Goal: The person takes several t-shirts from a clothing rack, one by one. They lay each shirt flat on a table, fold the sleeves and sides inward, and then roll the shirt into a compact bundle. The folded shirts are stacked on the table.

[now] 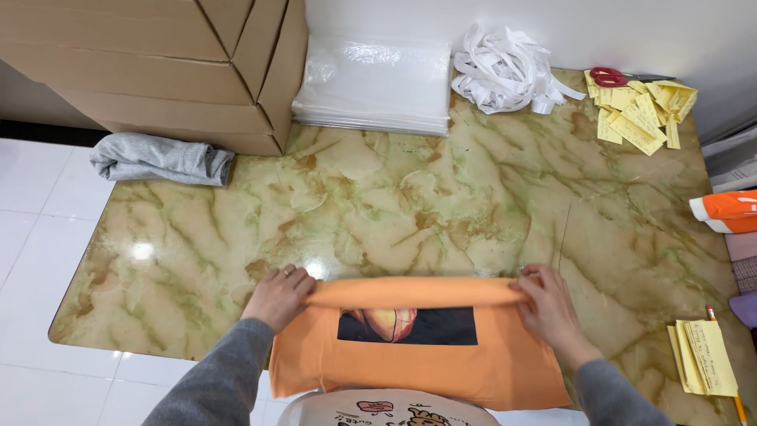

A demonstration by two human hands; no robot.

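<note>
At the far left, a crumpled grey cloth [162, 158] lies on the edge of the marble-patterned table [441, 205], just in front of a stack of cardboard boxes [169, 67].

Nearer the person, the left hand [277, 296] is closed on the left end of an orange garment [418, 347], fingers curled over the top of a rolled fold with the thumb tucked beneath. That fold runs as a long, narrow band straight across from one hand to the other, so the garment's long axis lies left to right, parallel to the table's near edge. The rest of the garment spreads flat below the fold toward the person and hangs slightly over the edge; a dark printed panel [408, 325] shows just under the fold.

Behind it, at the back of the table, sit a stack of clear plastic bags [374, 83] and a heap of white strips [505, 69].

The right hand [546, 304] pinches the fold's right end in the same closed grip. Both hands sit level with each other, equally near the fold, one at each end.

Further right are yellow paper slips [643, 110] with red-handled scissors [609, 76], an orange-and-white object [729, 211] at the edge, and more yellow slips [704, 355] beside a pencil [733, 394].
</note>
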